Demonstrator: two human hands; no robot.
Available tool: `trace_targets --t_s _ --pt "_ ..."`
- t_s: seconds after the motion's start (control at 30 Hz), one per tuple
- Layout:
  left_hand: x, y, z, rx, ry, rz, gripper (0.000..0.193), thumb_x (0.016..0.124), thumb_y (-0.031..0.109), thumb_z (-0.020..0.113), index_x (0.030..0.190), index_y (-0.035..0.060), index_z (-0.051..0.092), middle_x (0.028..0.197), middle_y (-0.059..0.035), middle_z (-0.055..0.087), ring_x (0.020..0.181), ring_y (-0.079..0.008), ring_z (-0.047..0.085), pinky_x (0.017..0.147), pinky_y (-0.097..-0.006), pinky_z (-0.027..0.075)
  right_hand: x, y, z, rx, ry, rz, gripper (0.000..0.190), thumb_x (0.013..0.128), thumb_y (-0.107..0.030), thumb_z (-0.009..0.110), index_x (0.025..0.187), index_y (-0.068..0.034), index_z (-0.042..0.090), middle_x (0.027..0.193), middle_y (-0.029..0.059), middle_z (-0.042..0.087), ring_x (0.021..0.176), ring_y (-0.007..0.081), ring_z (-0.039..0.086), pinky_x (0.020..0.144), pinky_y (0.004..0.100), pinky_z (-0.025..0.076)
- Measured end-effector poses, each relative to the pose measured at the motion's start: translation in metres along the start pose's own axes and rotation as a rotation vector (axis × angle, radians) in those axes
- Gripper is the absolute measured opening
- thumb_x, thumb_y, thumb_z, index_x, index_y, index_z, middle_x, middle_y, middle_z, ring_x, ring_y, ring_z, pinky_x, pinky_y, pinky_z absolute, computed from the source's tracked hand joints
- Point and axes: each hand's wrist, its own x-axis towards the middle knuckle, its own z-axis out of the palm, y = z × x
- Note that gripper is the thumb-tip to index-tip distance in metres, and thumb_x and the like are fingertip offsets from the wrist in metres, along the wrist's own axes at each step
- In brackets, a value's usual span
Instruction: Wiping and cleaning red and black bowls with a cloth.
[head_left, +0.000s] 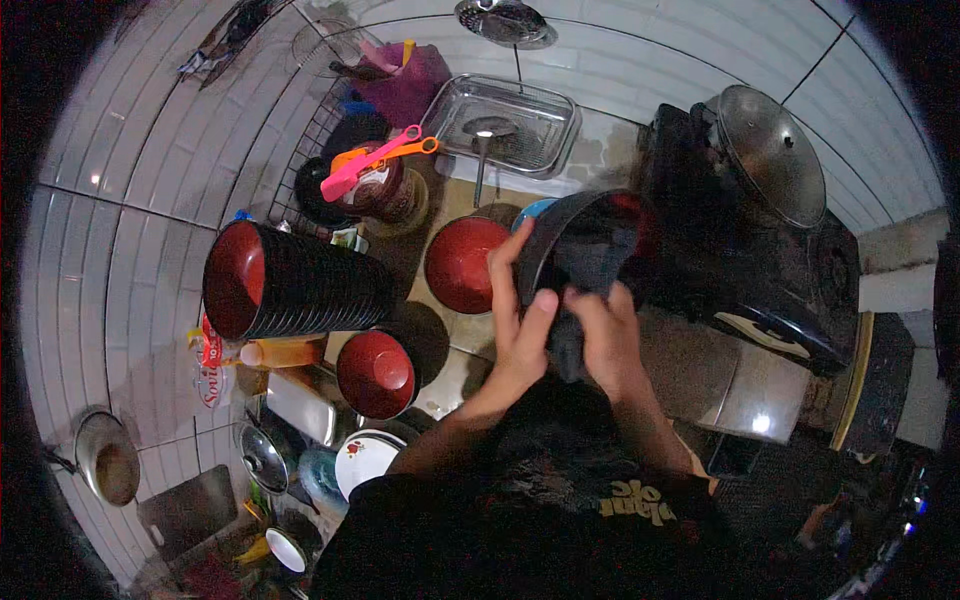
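My left hand (523, 315) grips the near left side of a dark bowl (559, 240), which is tilted above the counter. My right hand (606, 330) is at the bowl's near side, holding a dark grey cloth (581, 285) against it; the fingertips are partly hidden in the cloth. Just left of the held bowl, a red-lined bowl (465, 262) sits on the counter, with a blue rim (534, 212) showing behind my left fingers. Farther left stands a tall stack of black bowls with red insides (300, 281). Another red-lined bowl (375, 373) is below it.
A glass-lidded pan (772, 154) and a black stove (780, 277) are at right. A wire basket (502, 124) with a ladle (484, 142) beside it stands at the back. Pink and orange spatulas (367, 165) lie over a jar (382, 199). White plates (365, 461) are at lower left.
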Motion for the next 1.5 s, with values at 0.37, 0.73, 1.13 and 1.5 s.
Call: trace_targets --t_s 0.37,0.73,1.13,1.5 --pt "0.024 -0.005 -0.013 0.403 -0.301 -0.187 0.041 0.079 0.021 0.064 0.116 0.0059 0.055 0.108 -0.0085 0.053 0.106 -0.0193 0.047 0.096 -0.0305 0.032 0.024 0.011 -0.038 -1.270 -0.828 -0.512 0.016 0.075 -0.015 0.053 0.075 0.000 0.058 0.075 0.0199 0.061 0.076 0.0366 0.061 0.072 0.0460 0.049" --pt "0.004 -0.035 -0.037 -0.098 -0.013 -0.469 0.035 0.087 0.027 0.056 0.116 0.0089 0.054 0.109 -0.0041 0.053 0.104 -0.0153 0.046 0.094 -0.0289 0.032 -0.002 0.018 -0.157 -0.470 -0.313 -0.057 0.023 0.077 -0.014 0.050 0.087 0.001 0.064 0.087 0.0122 0.065 0.083 0.0254 0.062 0.077 0.0322 0.047" --pt "-0.004 -0.035 -0.019 -0.159 -0.009 -0.551 0.035 0.090 0.027 0.052 0.120 0.0098 0.049 0.108 -0.0066 0.051 0.103 -0.0150 0.046 0.093 -0.0299 0.033 -0.004 0.034 -0.063 -0.592 -0.082 -0.557 0.036 0.080 -0.010 0.055 0.114 0.003 0.050 0.112 0.0183 0.054 0.113 0.0337 0.047 0.095 0.0424 0.037" --pt "-0.009 -0.005 -0.021 0.393 -0.026 -0.192 0.057 0.062 0.011 0.063 0.117 0.0074 0.052 0.107 -0.0145 0.048 0.106 -0.0277 0.045 0.096 -0.0349 0.033 0.029 0.080 -0.006 -1.507 -0.314 -0.691 0.030 0.077 -0.014 0.051 0.101 0.001 0.061 0.118 0.0196 0.053 0.115 0.0347 0.044 0.097 0.0436 0.037"
